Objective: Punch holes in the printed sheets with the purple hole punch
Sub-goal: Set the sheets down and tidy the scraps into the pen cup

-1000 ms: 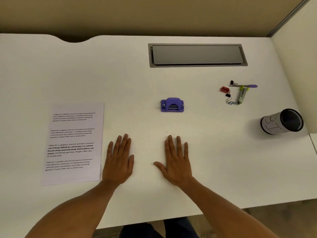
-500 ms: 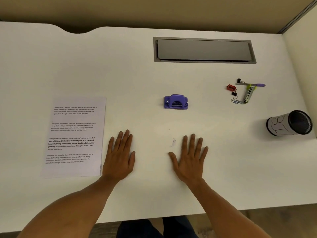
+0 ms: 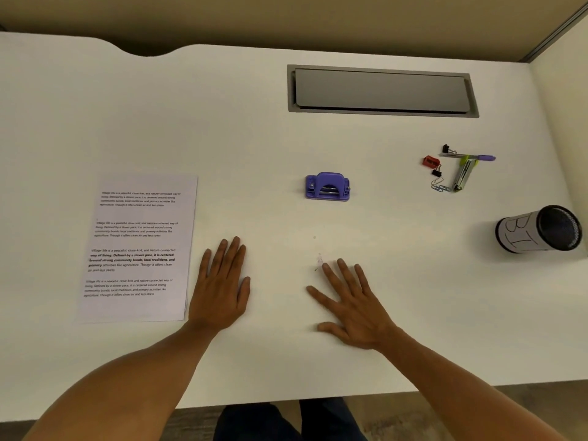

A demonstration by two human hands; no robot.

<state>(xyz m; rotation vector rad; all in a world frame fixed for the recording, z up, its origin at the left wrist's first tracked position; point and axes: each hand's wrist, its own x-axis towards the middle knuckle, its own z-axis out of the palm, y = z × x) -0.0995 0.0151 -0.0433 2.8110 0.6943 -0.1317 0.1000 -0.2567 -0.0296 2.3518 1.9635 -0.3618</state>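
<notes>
Work surface: white desk (image 3: 95, 122), viewed from above; a grey cable-tray flap (image 3: 381, 90) is recessed at its far edge.
Left hand (image 3: 221, 288): palm down, flat on the desk, fingers extended and held close together; holds nothing. Its outer edge lies just beside the right edge of the printed sheets; contact with the paper cannot be determined.
Right hand (image 3: 353, 305): palm down on the desk, fingers and thumb spread apart, angled toward the left; holds nothing.
Printed sheets (image 3: 140, 246): a small stack lying flat at the left of the desk, four blocks of text facing up, sheet edges slightly offset at the lower right corner.
Purple hole punch (image 3: 327, 186): rests on its base at desk centre, beyond both hands, well apart from the sheets and from either hand.
Small marks (image 3: 319, 261): faint specks on the desk just beyond the right fingertips.
Stationery cluster: at the far right, comprising a red sharpener (image 3: 430, 162), black binder clips (image 3: 436, 172), paper clips (image 3: 440, 188), a purple pen (image 3: 477, 157) and a green stapler (image 3: 464, 175).
Mesh pen cup (image 3: 541, 229): black, lying on its side at the right edge, wrapped in a white label with handwritten characters.
</notes>
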